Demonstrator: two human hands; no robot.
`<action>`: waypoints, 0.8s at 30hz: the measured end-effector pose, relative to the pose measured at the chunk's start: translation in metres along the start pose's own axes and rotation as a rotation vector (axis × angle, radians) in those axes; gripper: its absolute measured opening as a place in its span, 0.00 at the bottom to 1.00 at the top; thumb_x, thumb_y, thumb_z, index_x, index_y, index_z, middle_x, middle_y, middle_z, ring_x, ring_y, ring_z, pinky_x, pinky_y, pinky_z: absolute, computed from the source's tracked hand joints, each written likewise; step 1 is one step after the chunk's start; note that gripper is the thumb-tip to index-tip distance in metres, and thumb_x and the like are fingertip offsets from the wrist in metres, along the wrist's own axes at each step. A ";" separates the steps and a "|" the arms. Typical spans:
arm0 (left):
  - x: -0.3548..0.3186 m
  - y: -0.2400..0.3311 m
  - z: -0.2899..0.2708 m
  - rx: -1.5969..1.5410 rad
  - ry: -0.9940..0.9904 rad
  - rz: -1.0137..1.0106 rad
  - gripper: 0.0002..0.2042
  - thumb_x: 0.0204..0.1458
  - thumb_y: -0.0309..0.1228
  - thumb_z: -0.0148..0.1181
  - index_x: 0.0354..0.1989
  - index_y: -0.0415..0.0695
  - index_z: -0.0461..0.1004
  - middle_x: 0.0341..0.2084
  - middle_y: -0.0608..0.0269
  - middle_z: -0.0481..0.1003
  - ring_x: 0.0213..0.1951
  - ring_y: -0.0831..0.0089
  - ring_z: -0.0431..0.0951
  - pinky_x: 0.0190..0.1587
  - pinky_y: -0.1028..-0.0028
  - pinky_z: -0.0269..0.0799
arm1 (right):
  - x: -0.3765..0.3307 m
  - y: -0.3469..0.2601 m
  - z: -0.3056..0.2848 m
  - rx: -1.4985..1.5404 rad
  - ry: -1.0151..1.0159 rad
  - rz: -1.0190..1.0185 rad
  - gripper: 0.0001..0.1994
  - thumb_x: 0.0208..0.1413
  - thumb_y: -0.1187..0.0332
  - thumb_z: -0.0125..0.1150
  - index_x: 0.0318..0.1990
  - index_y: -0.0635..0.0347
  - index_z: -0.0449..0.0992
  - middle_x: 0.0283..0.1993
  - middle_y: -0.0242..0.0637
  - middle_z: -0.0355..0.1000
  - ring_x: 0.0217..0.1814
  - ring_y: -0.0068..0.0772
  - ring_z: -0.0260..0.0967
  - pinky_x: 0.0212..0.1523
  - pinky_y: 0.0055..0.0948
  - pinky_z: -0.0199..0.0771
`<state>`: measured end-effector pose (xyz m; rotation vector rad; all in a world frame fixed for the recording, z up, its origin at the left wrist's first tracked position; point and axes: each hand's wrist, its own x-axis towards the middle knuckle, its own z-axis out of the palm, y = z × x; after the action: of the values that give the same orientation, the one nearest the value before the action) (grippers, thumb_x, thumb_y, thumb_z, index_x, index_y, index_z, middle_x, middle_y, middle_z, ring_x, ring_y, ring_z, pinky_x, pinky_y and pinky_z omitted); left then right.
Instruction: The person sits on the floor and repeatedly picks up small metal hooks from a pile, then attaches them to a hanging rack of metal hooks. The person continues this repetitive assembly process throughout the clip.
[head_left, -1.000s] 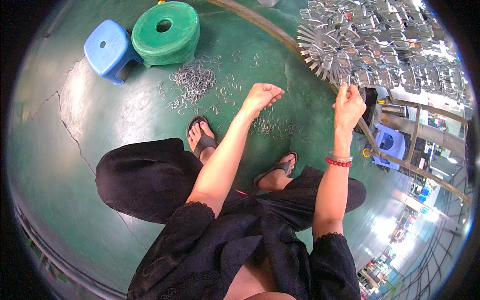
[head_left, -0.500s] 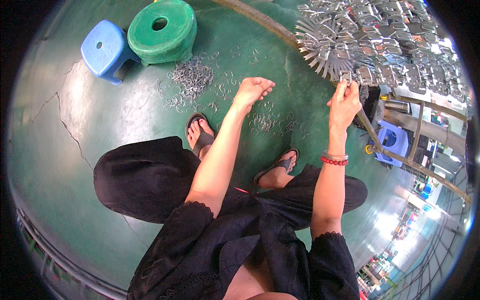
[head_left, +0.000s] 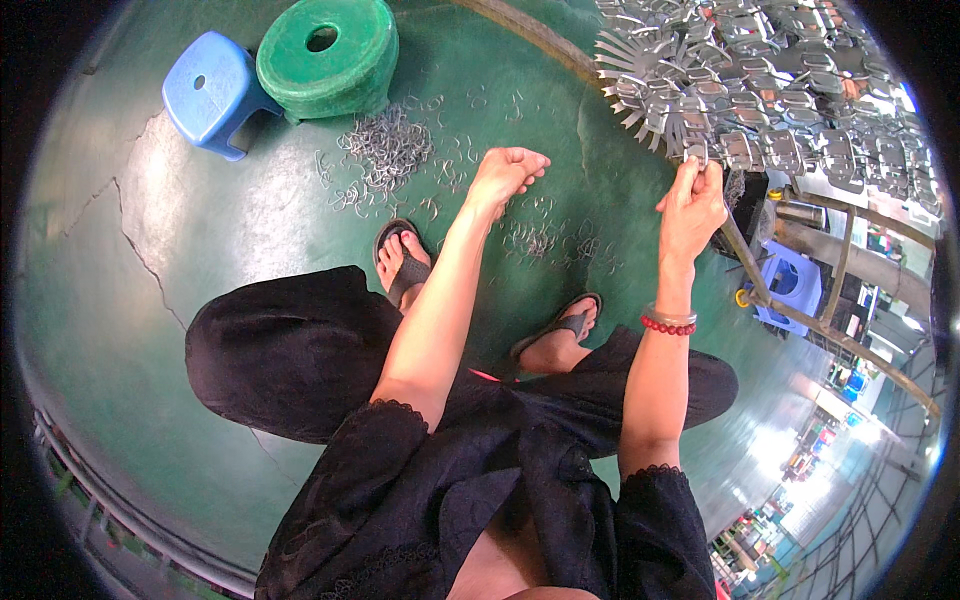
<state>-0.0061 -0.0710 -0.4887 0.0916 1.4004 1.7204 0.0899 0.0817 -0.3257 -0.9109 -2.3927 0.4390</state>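
— Where is the work held?
— A metal clip [head_left: 700,152] at one o'clock is pinched by the right hand [head_left: 690,205]; it is best gripped squarely.
— The left hand [head_left: 503,175]?
— Loosely curled, empty, over the loose clips [head_left: 540,240] on the floor.

Daylight is even and fairly bright, strongest past the right grip [head_left: 690,195], where the lower right corner washes out to white glare. The glossy green floor [head_left: 250,230] carries a pale sheen left of the left grip [head_left: 505,175]. Shadows are soft and short. Focus is sharp in the middle; straight edges bow outward, and a black rim closes every corner. Far-right detail is small and smeared.
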 end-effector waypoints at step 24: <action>-0.006 -0.070 -0.084 1.017 0.352 -0.131 0.10 0.35 0.36 0.65 0.29 0.52 0.81 0.27 0.58 0.79 0.33 0.63 0.80 0.40 0.68 0.74 | 0.002 0.028 -0.006 0.022 -0.005 -0.292 0.10 0.55 0.62 0.54 0.38 0.59 0.72 0.21 0.45 0.71 0.25 0.49 0.72 0.25 0.37 0.70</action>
<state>-0.0094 -0.1405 -0.5735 0.2516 2.3664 0.7914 0.1061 0.1035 -0.3332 -0.5373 -2.4689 0.3533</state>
